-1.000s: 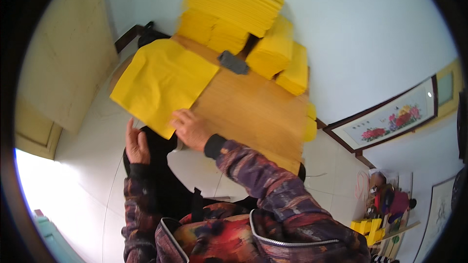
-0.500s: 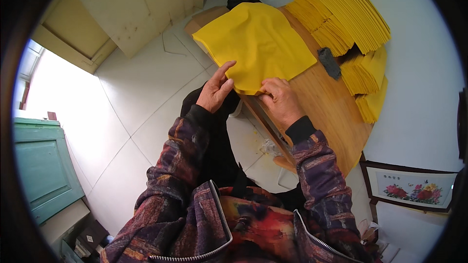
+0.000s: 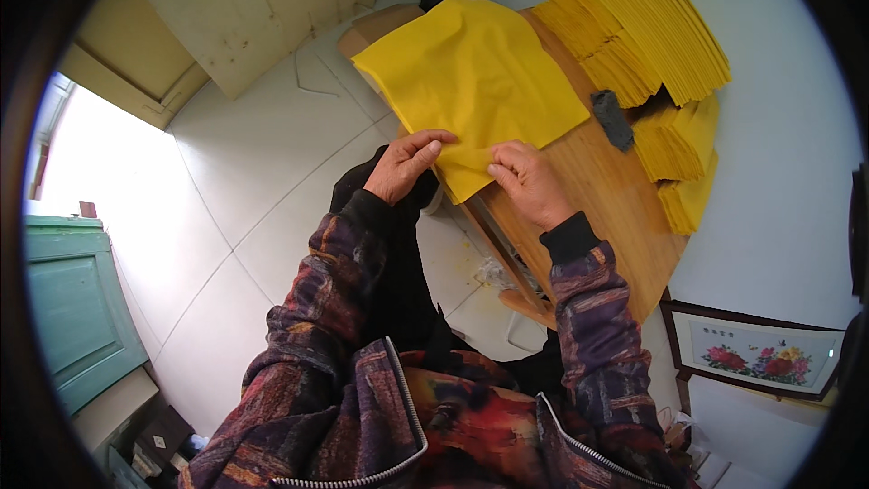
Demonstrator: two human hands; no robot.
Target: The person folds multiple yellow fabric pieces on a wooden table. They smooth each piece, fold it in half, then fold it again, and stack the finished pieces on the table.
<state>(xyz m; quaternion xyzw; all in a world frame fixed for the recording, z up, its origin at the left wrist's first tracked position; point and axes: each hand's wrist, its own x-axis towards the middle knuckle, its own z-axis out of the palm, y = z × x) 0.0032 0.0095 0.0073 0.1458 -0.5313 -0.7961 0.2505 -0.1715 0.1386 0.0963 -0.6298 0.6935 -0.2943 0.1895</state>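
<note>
A stack of limp yellow fabric sheets (image 3: 471,72) lies on the wooden table in front of me, its near corner reaching past the table edge toward my body. My right hand (image 3: 531,186) pinches the top sheet near that corner between thumb and fingers. On the left side of the corner, my left hand (image 3: 405,167) rests with its fingers stretched flat over the fabric and its thumb a little apart. A slight fold runs through the fabric between the two hands. The exact number of layers under my right fingertips is hidden.
Tall piles of folded yellow fabric (image 3: 647,23) stand along the wall at the far right. A dark grey block-like object (image 3: 613,120) lies beside them on the wooden table (image 3: 625,217). Pale boards (image 3: 244,9) lean at the far left, and a green cabinet (image 3: 81,308) stands left.
The near corner of the fabric now hangs lower toward me. My left fingers have moved down and right onto it, and my right hand has shifted slightly right with its pinch.
</note>
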